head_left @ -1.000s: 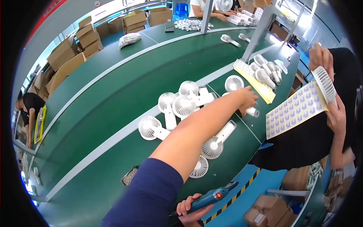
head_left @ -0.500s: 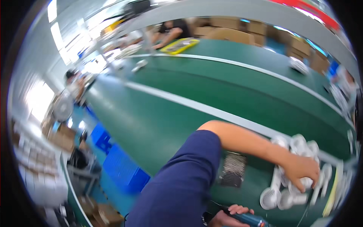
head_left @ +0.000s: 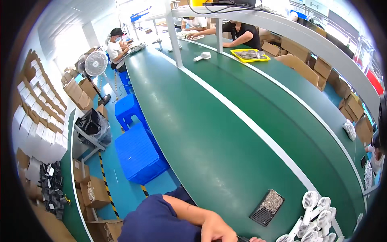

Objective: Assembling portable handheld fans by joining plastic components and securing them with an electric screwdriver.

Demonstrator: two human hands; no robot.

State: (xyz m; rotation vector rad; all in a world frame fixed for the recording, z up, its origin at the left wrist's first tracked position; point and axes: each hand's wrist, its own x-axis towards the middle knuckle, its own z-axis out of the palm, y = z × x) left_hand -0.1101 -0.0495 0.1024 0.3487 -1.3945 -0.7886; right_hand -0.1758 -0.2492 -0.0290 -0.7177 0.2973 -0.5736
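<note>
My left hand (head_left: 218, 229) is at the lower edge, its bare forearm coming out of a navy sleeve. The fingers curl downward, and whatever they hold is cut off by the frame. Beside it, only the fingertips of my right hand (head_left: 257, 240) show, next to the dark end of an electric screwdriver (head_left: 243, 238). To the right lies a pile of white handheld fans (head_left: 309, 200) with round grilles. A black tray of small screws (head_left: 267, 207) rests on the green table between my hands and the pile.
The long green table (head_left: 193, 121) is crossed by a white strip (head_left: 242, 117). A grey shelf frame (head_left: 282, 24) rises above it. One white fan (head_left: 202, 56) and a yellow tray (head_left: 250, 55) lie farther off. Blue stools (head_left: 141, 153) stand at left. Other people work at the far end.
My left hand has come back from the fan pile to the lower edge, near my right hand. The view has swung left, and the screwdriver has mostly slipped below the frame.
</note>
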